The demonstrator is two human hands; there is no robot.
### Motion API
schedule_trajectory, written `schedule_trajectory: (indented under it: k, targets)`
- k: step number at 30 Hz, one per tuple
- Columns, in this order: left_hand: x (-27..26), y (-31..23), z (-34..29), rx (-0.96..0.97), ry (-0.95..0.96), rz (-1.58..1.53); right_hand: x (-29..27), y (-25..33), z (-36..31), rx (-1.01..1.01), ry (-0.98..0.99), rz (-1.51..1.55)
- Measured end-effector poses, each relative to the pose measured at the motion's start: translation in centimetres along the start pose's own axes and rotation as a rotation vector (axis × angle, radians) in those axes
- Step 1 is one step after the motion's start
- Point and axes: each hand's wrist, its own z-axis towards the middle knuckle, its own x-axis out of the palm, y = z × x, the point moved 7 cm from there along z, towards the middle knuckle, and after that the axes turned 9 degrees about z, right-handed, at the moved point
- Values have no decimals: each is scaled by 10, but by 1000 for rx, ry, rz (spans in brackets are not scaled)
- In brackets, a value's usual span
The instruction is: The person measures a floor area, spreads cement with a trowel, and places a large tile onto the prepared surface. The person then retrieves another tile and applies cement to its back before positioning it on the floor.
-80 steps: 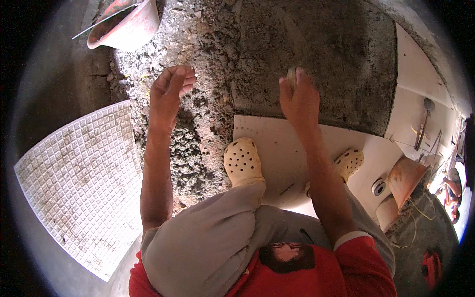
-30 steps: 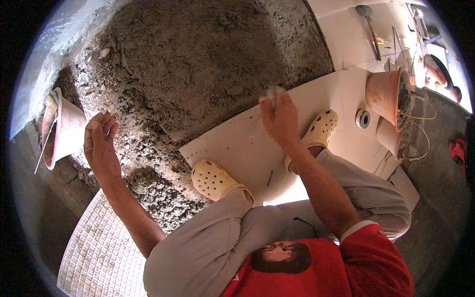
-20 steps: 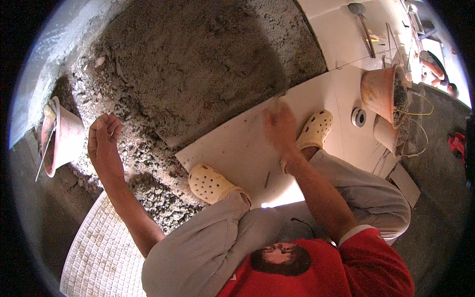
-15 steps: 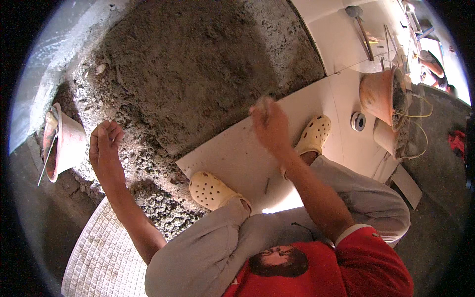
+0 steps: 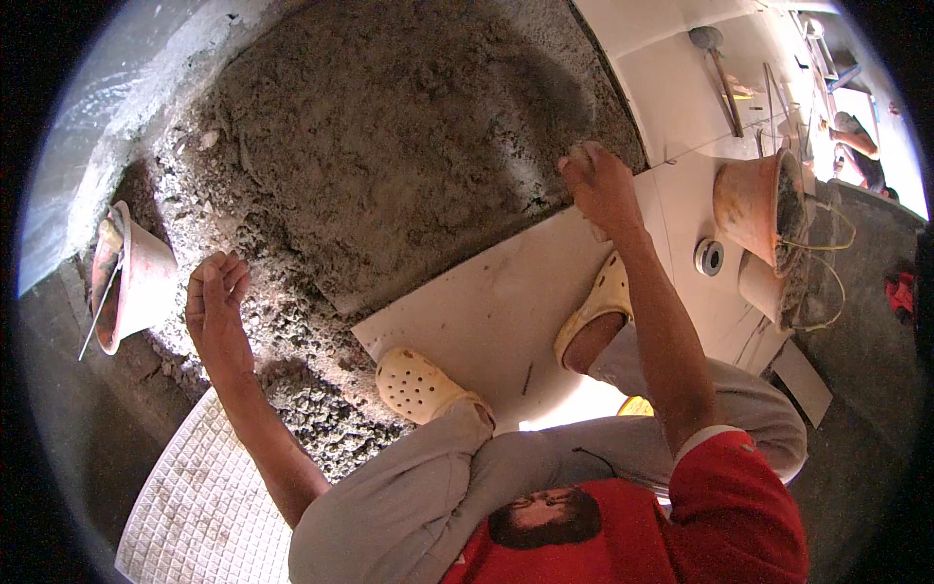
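Right hand (image 5: 601, 191) bunched at the grey bed's (image 5: 409, 146) lower-right edge, left hand (image 5: 217, 313) half-curled over loose rubble (image 5: 268, 268).
I judge the step as working the bed's surface by hand — the next move calls for a light, even touch beside the pale slab (image 5: 467, 316). Both my hands look narrow; I can't tell whether either pinches anything. Filling the upper middle of the frame, the bed looks coarse and roughly flat — paler near my right hand, crumbly leftward.
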Motion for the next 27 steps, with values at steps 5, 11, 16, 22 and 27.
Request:
schedule_trajectory:
  k: [5, 11, 16, 22, 27]
  targets:
    - [0, 0, -1, -6, 21, -51, -17, -31, 52, 234, -2, -3]
    - [-2, 0, -1, -13, -11, -30, 14, -17, 16, 36, -31, -9]
    - [-3, -3, -5, 39, 31, -18, 22, -22, 24, 189, 63, 177]
    - [-13, 3, -7, -26, -21, -54, 41, 32, 1, -122, 45, 137]
    - [-12, 3, -7, 11, 6, -50, 33, 17, 3, -21, 126, 254]
